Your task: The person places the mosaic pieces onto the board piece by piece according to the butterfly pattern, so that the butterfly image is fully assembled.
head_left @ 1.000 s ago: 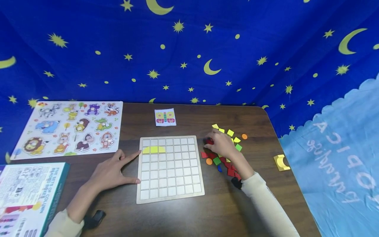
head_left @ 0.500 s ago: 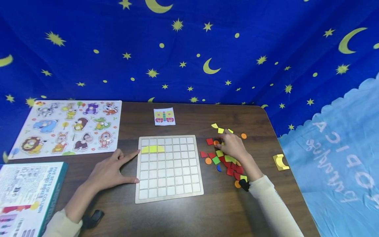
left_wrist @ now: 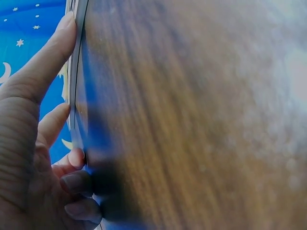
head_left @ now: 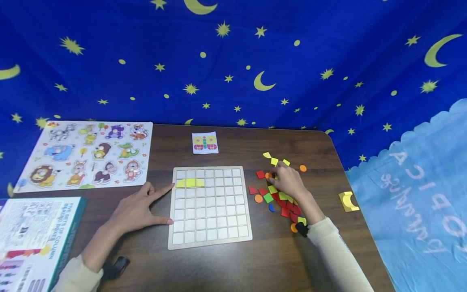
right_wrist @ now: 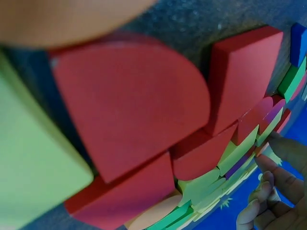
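Note:
A square wooden grid board point(head_left: 209, 239) lies on the table, with yellow pieces point(head_left: 190, 183) filling three cells of its second row. My left hand point(head_left: 133, 209) rests at the board's left side, thumb and index finger spread and their tips touching its edge. Over a pile of coloured pieces point(head_left: 286, 202) to the right of the board is my right hand point(head_left: 288, 180), its fingertips down among them beside an orange disc point(head_left: 268, 175). In the right wrist view red pieces point(right_wrist: 134, 105) loom close; the fingers point(right_wrist: 280, 179) bend near yellow and orange ones. Whether they pinch one is unclear.
A butterfly pattern card point(head_left: 205, 142) lies behind the board. At the left are an animal puzzle board point(head_left: 87, 156) and a printed box point(head_left: 40, 231). A yellow arch-cut block point(head_left: 348, 201) sits at the right. A starry blue cloth point(head_left: 219, 61) hangs behind the table.
My right hand has shifted right and slightly down, from the red pieces to the yellow and orange ones, uncovering some red pieces. It stays there since half a second ago. The left hand keeps its place.

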Demonstrator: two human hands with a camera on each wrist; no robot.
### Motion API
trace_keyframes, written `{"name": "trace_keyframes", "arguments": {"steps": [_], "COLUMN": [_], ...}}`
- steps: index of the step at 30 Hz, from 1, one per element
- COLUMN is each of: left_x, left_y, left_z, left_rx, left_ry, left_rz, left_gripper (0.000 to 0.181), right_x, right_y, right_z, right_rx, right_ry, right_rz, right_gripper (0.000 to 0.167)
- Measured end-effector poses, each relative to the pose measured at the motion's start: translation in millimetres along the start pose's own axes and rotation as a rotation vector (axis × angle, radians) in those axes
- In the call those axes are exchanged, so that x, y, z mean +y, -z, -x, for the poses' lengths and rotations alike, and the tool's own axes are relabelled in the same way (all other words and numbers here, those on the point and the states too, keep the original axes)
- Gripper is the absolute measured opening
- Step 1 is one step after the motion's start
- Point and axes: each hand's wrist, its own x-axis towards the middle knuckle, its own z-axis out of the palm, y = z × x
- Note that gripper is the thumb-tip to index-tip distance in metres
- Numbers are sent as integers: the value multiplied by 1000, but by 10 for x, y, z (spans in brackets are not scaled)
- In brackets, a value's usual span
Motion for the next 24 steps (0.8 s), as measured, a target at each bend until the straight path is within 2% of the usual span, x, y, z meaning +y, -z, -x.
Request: {"name": "trace_keyframes", "arguments": {"steps": [7, 15, 24], "left_x": [6, 0, -4], "left_y": [2, -7, -18], "left_z": [-3, -4, -4], "left_rx": [3, 0, 18], "left_ry": [-6, -6, -17], "left_rz": [4, 4, 6], "left_gripper": [105, 105, 104], "right_x": [11, -1, -311], "right_y": [10, 53, 123], "right_z": [9, 57, 2], "right_rx": [15, 90, 102], "right_ry": [2, 24, 98], "right_rz": [1, -9, -33], "right_gripper": [25, 24, 26]}}
